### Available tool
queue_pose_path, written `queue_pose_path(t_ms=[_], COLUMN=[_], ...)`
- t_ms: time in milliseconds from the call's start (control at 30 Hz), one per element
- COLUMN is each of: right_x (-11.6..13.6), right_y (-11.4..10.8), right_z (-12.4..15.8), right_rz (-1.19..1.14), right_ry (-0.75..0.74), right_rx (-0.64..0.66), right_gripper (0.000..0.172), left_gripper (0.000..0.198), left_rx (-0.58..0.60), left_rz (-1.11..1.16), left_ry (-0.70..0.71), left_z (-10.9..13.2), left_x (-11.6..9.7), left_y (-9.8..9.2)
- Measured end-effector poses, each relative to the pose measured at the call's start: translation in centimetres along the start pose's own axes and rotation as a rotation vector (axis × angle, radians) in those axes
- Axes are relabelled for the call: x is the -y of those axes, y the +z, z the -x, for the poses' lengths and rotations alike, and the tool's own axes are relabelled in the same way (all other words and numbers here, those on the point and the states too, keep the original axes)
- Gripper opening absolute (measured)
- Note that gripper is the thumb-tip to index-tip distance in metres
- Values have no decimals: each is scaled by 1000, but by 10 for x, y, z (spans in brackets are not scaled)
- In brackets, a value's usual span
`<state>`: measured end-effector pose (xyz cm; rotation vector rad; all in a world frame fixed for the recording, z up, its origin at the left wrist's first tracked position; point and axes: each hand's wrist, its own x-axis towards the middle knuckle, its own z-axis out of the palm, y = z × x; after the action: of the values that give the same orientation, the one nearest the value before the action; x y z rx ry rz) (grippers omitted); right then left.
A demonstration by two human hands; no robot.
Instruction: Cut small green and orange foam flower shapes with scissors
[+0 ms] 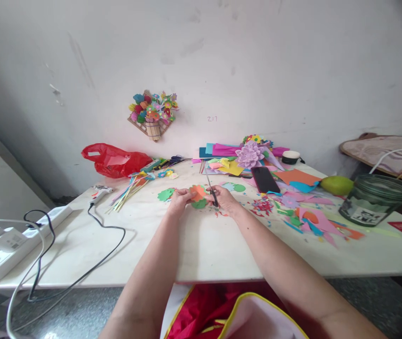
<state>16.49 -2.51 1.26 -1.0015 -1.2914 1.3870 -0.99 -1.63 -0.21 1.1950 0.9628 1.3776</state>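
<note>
Between the fingers of my left hand [180,202] is an orange scalloped paper flower [198,193], pinched at its left edge. A green scalloped piece [199,204] shows just below it; whether it is held too, I cannot make out. My right hand [224,200] is closed around the dark handles of a pair of scissors [208,180], whose blades point up and away beside the flower's right edge. Another green scalloped cutout [165,194] lies left of my left hand. Pale blue and green cutouts [238,187] rest beyond my right hand.
Paper scraps [314,221] and a dark phone [264,180] lie to the right, near a green glass jar [373,200]. Thin coloured sticks [126,193], a red plastic bag [116,161] and a glue gun [101,193] with its cable are on the left. A power strip [20,242] sits at the left edge.
</note>
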Motion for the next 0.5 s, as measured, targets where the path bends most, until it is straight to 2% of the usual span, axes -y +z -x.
queue_pose_path(t_ms=[133,267,500], right_x=[-1,-4,-8], right_y=[-3,-5,-7], right_z=[3,4,4], right_rz=[34,56,75], right_ry=[26,54,65], right_rx=[102,201,347], right_gripper=[24,28,33], left_gripper=[34,34,33], left_rx=[-114,-230,-299], left_rz=[110,215,248], left_ry=[39,62,100], left_z=[-2,-4,-7], left_x=[-2,-3,-2], left_y=[-1,-3,-4])
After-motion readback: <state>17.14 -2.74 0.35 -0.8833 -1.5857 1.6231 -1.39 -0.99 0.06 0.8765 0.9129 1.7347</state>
